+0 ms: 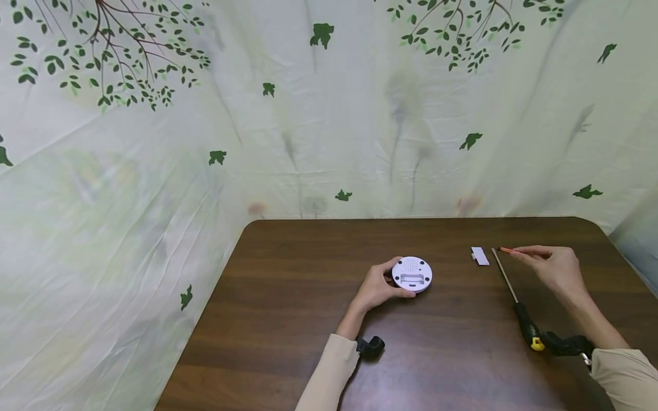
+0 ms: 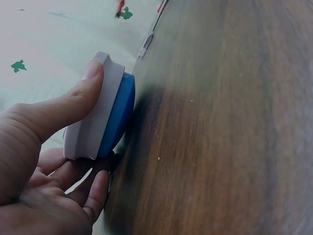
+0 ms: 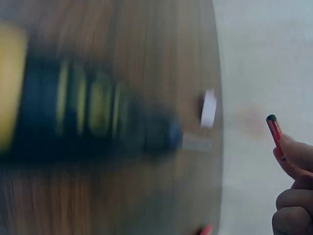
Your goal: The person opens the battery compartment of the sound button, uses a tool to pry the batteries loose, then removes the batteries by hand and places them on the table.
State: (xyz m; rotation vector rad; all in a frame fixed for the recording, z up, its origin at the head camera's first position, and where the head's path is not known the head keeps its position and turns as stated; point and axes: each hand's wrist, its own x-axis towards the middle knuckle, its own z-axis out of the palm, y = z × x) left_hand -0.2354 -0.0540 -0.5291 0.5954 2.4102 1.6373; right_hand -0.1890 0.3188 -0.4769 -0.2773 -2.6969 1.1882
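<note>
My left hand (image 1: 377,288) grips a round white device (image 1: 422,269) by its edge, thumb on the near side. Its underside faces up, showing an uncovered battery compartment (image 1: 412,279), several dark holes and a speaker grille. In the left wrist view a blue part (image 2: 119,115) shows beneath the white body. Off to the right, my right hand (image 1: 557,271) pinches a small red battery (image 3: 275,130) with a dark end between thumb and fingers, above the table. Close by lie a white battery cover (image 1: 480,256) and a screwdriver (image 1: 525,322) with a black and yellow handle.
The brown wooden table (image 1: 288,319) reaches back to a pale cloth (image 1: 360,142) printed with leaves. The screwdriver's shaft points toward the back, near the cover. Another red item (image 3: 206,229) shows at the lower edge of the right wrist view. Each wrist wears a black camera mount (image 1: 371,346).
</note>
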